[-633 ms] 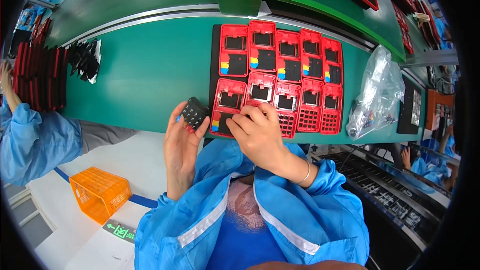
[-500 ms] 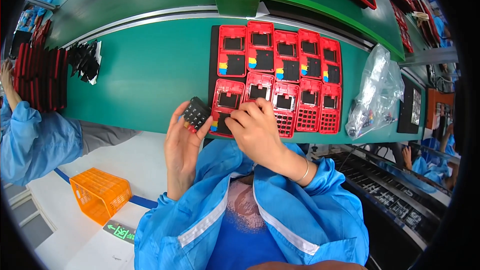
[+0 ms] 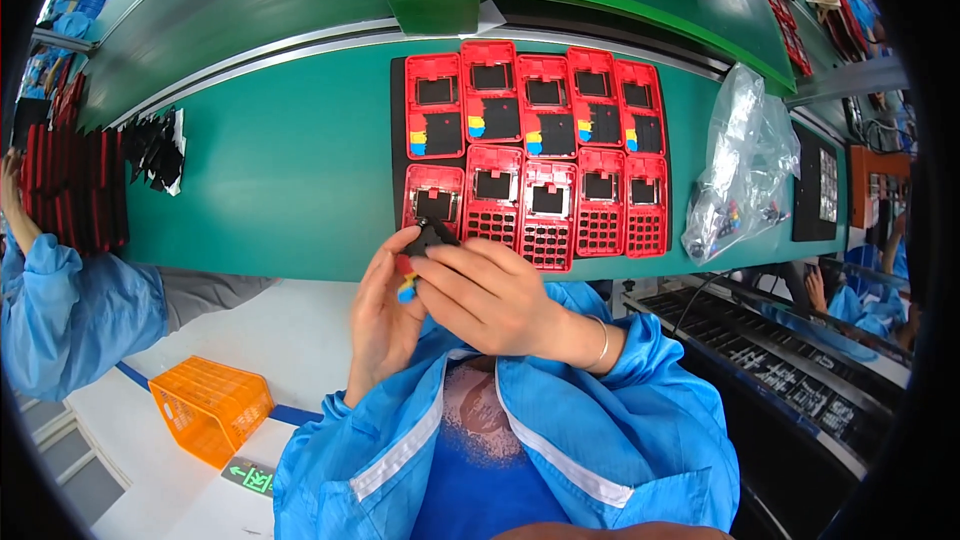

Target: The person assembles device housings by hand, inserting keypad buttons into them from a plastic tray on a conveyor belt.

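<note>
My left hand (image 3: 380, 325) is closed round a black keypad (image 3: 432, 237) with red, yellow and blue parts showing below it, held just off the table's near edge. Across its right side lie the curled fingers of my right hand (image 3: 490, 300), pinching it too. Beyond them, a red plastic device housing (image 3: 411, 183), leftmost in the near row, has its lower part hidden by my hands. The other near housings, such as the second one (image 3: 473, 172), show red key grids. Black pads with yellow and blue corners, like this one (image 3: 500, 120), fill the lower halves of the far-row housings.
A clear plastic bag (image 3: 740, 170) lies right of the housings on the green table (image 3: 280, 170). Stacked red and black parts (image 3: 75, 185) stand at the far left, beside a person in a blue sleeve (image 3: 80, 310). A green shelf (image 3: 430, 10) rises behind; an orange crate (image 3: 210, 405) sits below left.
My right hand has come back from the near-row housings to the keypad in my left hand. Yellow and blue parts now show at the left fingers. The whole view has shifted slightly.
</note>
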The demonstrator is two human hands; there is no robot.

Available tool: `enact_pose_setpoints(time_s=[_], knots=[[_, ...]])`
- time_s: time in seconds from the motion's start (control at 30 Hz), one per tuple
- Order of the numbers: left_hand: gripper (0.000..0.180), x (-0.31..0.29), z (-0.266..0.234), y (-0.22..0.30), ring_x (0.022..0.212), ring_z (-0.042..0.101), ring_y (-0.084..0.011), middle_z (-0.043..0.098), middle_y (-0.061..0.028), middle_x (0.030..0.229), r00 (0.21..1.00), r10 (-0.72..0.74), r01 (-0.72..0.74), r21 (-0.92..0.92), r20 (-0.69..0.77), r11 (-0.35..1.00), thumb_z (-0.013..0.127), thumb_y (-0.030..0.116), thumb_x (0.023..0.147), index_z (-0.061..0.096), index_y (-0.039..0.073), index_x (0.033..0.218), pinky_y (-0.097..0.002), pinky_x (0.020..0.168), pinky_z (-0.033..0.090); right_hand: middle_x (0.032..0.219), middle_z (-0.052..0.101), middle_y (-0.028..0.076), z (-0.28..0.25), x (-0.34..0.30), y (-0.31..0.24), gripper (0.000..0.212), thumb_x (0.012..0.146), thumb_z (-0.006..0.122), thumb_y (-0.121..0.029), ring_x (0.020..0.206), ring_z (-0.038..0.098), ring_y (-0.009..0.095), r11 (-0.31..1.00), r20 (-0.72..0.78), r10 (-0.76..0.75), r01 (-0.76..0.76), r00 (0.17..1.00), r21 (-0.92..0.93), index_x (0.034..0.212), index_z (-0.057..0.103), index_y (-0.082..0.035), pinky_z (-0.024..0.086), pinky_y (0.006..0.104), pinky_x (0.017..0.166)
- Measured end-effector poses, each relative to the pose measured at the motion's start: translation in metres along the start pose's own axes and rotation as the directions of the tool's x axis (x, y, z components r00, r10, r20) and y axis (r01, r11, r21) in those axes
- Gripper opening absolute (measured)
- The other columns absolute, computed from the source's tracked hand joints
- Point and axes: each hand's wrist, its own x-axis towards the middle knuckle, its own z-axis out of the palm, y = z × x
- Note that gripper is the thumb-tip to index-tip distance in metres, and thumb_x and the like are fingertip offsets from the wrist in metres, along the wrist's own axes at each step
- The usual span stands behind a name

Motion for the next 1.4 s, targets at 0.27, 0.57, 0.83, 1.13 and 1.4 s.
enact_pose_setpoints(time_s=[0.27,0.57,0.83,1.13,1.4], knots=[[0.036,0.010,-0.007,0.000,0.118,0.066,-0.0246,0.061,-0.0155,0.132,0.989,0.145,-0.145,0.055,-0.005,0.988,0.052,0.006,0.104,0.049,0.002,0.139,-0.0433,0.100,0.060,0.108,0.074,0.012,-0.017,-0.044,0.029,0.023,0.077,0.073,-0.012,0.099,0.073,0.024,0.951,0.010,0.118,-0.110,0.993,-0.288,0.097,0.075,-0.003,0.057,0.0355,0.082],[0.035,0.008,-0.005,0.000,0.119,0.066,-0.0249,0.062,-0.0159,0.132,0.989,0.148,-0.148,0.046,0.003,0.988,0.052,0.005,0.104,0.049,0.001,0.139,-0.0446,0.102,0.059,0.107,0.073,0.009,-0.017,-0.047,0.022,0.027,0.076,0.069,-0.010,0.100,0.070,0.023,0.951,0.181,0.125,-0.066,0.975,-0.302,0.101,0.075,-0.002,0.055,0.0363,0.086],[0.034,0.007,0.001,0.000,0.120,0.065,-0.0273,0.061,-0.0173,0.133,0.989,0.147,-0.146,0.072,-0.003,0.987,0.051,0.006,0.104,0.049,0.000,0.137,-0.0477,0.104,0.057,0.116,0.069,0.009,-0.009,-0.046,0.025,0.029,0.080,0.072,-0.010,0.106,0.065,0.024,0.937,0.249,0.268,-0.192,0.931,-0.290,0.108,0.073,-0.002,0.052,0.0395,0.092],[0.047,0.004,0.020,-0.005,0.136,0.053,-0.0324,0.051,-0.0217,0.145,0.984,0.087,-0.104,0.109,0.154,0.989,0.038,0.026,0.111,0.043,-0.006,0.145,-0.0555,0.112,0.048,0.113,0.067,0.008,-0.021,-0.021,0.028,0.040,0.077,0.068,-0.013,0.106,0.063,0.025,0.961,0.055,0.243,-0.233,0.968,-0.153,0.115,0.071,-0.002,0.051,0.0413,0.093],[0.046,0.007,0.021,-0.012,0.132,0.056,-0.0310,0.051,-0.0200,0.147,0.965,-0.083,0.053,0.123,0.250,0.991,0.044,0.016,0.110,0.039,-0.002,0.152,-0.0503,0.107,0.053,0.097,0.069,0.007,-0.037,-0.026,0.022,0.023,0.073,0.079,-0.007,0.084,0.068,0.023,0.970,0.057,0.209,-0.215,0.976,0.116,0.096,0.077,-0.005,0.055,0.0380,0.077]])
